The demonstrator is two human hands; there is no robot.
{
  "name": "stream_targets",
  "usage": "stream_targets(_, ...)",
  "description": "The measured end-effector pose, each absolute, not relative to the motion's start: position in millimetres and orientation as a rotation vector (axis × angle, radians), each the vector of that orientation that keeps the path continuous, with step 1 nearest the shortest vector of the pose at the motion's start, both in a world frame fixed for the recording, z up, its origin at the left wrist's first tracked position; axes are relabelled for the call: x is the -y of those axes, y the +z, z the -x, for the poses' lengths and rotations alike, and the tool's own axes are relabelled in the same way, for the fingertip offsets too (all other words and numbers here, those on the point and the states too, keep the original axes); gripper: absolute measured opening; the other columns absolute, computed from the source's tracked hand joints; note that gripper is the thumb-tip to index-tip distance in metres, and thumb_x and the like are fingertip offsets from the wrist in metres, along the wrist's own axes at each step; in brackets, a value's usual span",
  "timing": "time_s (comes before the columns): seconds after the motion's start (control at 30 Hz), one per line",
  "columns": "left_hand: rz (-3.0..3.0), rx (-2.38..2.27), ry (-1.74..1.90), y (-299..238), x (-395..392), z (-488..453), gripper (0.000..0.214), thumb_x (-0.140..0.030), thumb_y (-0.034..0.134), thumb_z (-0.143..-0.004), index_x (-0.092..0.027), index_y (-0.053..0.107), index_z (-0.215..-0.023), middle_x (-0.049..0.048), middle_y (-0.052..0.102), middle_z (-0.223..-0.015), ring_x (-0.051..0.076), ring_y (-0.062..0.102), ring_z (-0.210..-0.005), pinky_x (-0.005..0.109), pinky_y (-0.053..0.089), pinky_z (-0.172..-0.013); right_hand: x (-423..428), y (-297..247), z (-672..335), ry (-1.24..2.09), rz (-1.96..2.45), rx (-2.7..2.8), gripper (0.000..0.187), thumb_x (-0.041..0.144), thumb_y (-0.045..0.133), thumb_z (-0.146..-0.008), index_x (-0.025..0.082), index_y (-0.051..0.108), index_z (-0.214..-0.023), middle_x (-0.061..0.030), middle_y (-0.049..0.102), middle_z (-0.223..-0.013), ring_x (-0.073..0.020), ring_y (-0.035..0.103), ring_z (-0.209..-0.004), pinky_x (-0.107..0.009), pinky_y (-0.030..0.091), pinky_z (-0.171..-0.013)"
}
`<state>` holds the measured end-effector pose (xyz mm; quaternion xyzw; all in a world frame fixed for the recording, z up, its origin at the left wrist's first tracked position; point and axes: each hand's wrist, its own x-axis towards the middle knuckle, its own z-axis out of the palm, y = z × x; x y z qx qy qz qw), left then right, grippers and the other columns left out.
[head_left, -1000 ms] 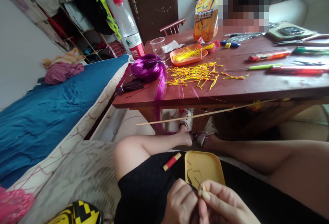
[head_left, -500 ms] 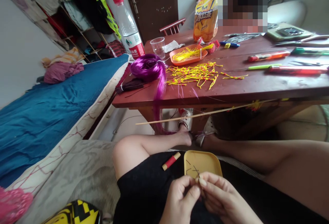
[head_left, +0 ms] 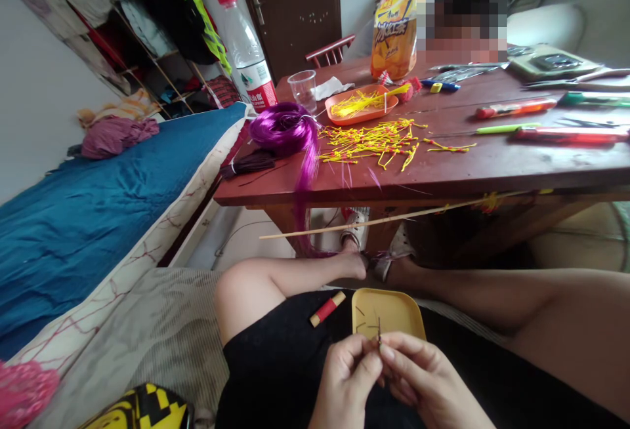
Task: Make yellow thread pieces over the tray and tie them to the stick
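Observation:
Low over my lap, my left hand (head_left: 348, 370) and my right hand (head_left: 418, 373) meet at their fingertips. Both are closed in a pinch around a thin dark brown cord (head_left: 378, 328), whose upper end sticks up between them. Its lower part is hidden by the fingers. Just beyond the fingertips lies a shallow yellow tray (head_left: 401, 304) on the black cloth over my lap. A few short dark pieces (head_left: 360, 311) rest inside it. To the left of the tray is a small spool wound with red thread (head_left: 327, 309).
On the red-brown table (head_left: 275, 189) lie a purple thread hank (head_left: 283, 128), yellow knotted cords (head_left: 374, 140), an orange tray (head_left: 339, 114), screwdrivers and bottles. A thin wooden stick (head_left: 315, 231) juts out below the table edge. Another person sits across the table.
The dark cord's upper end has turned from a leftward slant to nearly upright. My right fingertips have shifted slightly; both hands stay together in the same place.

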<state>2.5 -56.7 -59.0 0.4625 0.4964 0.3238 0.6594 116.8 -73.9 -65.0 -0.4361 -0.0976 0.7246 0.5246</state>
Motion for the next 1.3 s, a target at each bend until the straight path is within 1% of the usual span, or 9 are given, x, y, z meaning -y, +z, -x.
stream_targets(0.17,-1.122,-1.093,0.651,-55.2,57.2,-1.7,0.036,-0.047,0.050,-0.082,-0.017,0.048,-0.062,0.0002,0.053,-0.058,0.013,0.049,-0.058,0.024,0.038,-0.059,74.6,-68.0,-114.1,1.678,1.000,0.289,0.028,0.036,0.080,-0.059,0.013,0.064,-0.056,0.0031,0.050,-0.049,-0.0047,0.040,-0.047,-0.016,0.032,-0.048)
stream_targets(0.3,-1.325,-1.217,0.616,-62.4,61.5,1.5,0.037,-0.047,0.043,-0.085,-0.017,0.047,-0.063,-0.0009,0.047,-0.058,0.012,0.045,-0.057,0.023,0.036,-0.057,76.7,-74.3,-113.5,1.659,0.981,0.362,0.028,0.037,0.077,-0.064,0.014,0.060,-0.059,0.0048,0.045,-0.052,-0.0060,0.038,-0.049,-0.017,0.032,-0.048)
stream_targets(0.47,-1.573,-1.316,0.601,-69.6,66.0,3.7,0.033,-0.040,0.040,-0.087,-0.018,0.045,-0.062,-0.0001,0.048,-0.060,0.013,0.047,-0.059,0.023,0.035,-0.058,79.4,-78.4,-113.4,1.613,1.048,0.389,0.029,0.039,0.075,-0.066,0.014,0.061,-0.063,0.0030,0.049,-0.059,-0.0081,0.040,-0.057,-0.018,0.036,-0.054)
stream_targets(0.63,-1.463,-1.360,0.647,-64.9,65.8,-0.2,0.032,-0.039,0.043,-0.084,-0.018,0.044,-0.059,-0.0014,0.048,-0.056,0.013,0.046,-0.056,0.022,0.035,-0.055,81.4,-86.5,-107.4,1.693,1.015,0.258,0.037,0.043,0.078,-0.060,0.013,0.057,-0.062,0.0043,0.046,-0.055,-0.0062,0.037,-0.052,-0.017,0.033,-0.050)
stream_targets(0.83,-1.247,-1.245,0.593,-61.9,61.4,0.0,0.031,-0.039,0.045,-0.083,-0.019,0.041,-0.059,-0.0035,0.041,-0.055,0.011,0.041,-0.055,0.021,0.035,-0.054,83.4,-93.3,-100.8,1.717,0.964,0.102,0.038,0.042,0.079,-0.059,0.012,0.057,-0.057,0.0078,0.037,-0.046,-0.0023,0.026,-0.043,-0.014,0.024,-0.044)
stream_targets(0.9,-1.213,-1.249,0.601,-62.1,60.4,0.9,0.032,-0.040,0.046,-0.082,-0.019,0.040,-0.059,-0.0040,0.039,-0.056,0.011,0.039,-0.055,0.021,0.034,-0.054,83.8,-93.6,-100.3,1.724,0.958,0.072,0.034,0.039,0.080,-0.058,0.012,0.060,-0.058,0.0067,0.040,-0.047,-0.0023,0.028,-0.044,-0.014,0.024,-0.044)
stream_targets(1.07,-1.235,-1.271,0.573,-62.9,60.3,2.0,0.031,-0.039,0.043,-0.084,-0.019,0.037,-0.061,-0.0046,0.035,-0.056,0.011,0.036,-0.055,0.021,0.032,-0.053,84.5,-94.6,-99.6,1.718,0.934,0.035,0.028,0.032,0.084,-0.054,0.014,0.064,-0.061,0.0044,0.047,-0.051,-0.0038,0.037,-0.047,-0.015,0.032,-0.048)
stream_targets(1.17,-1.417,-1.307,0.526,-63.0,61.6,2.5,0.029,-0.035,0.039,-0.087,-0.020,0.037,-0.062,-0.0034,0.038,-0.058,0.012,0.040,-0.056,0.022,0.033,-0.053,84.8,-96.9,-99.3,1.703,0.918,0.035,0.028,0.033,0.083,-0.056,0.014,0.063,-0.061,0.0042,0.048,-0.052,-0.0038,0.037,-0.048,-0.014,0.033,-0.048)
stream_targets(1.3,-2.055,-1.297,0.641,-65.3,64.6,1.9,0.025,-0.017,0.033,-0.086,-0.020,0.036,-0.062,0.0000,0.046,-0.059,0.014,0.046,-0.059,0.024,0.035,-0.057,86.0,-101.3,-98.3,1.684,0.915,0.043,0.029,0.035,0.082,-0.057,0.014,0.063,-0.062,0.0049,0.046,-0.052,-0.0034,0.034,-0.046,-0.013,0.031,-0.045)
